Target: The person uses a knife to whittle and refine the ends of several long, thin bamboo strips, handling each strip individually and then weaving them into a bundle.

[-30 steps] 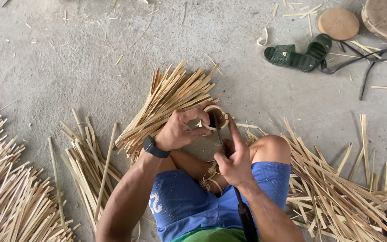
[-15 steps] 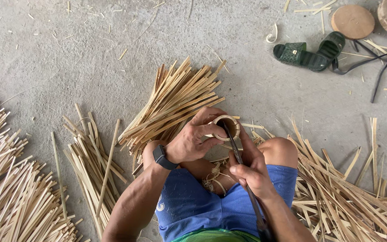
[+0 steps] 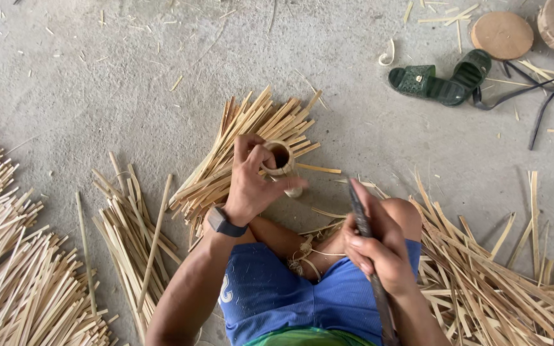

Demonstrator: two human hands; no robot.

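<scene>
Bamboo tube section [image 3: 279, 157] pinched upright in left hand [image 3: 251, 182], right hand [image 3: 373, 247] fisted round dark blade [image 3: 361, 218], tube unsplit w/ big split-strip piles [image 3: 27, 282] already done.

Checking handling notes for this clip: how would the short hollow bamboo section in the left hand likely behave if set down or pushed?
The bamboo section looks like a stiff, round tube, so on its side it would probably roll across the floor. Its hollow core suggests it is light. The left hand wraps it easily, so grip seems secure.
</scene>
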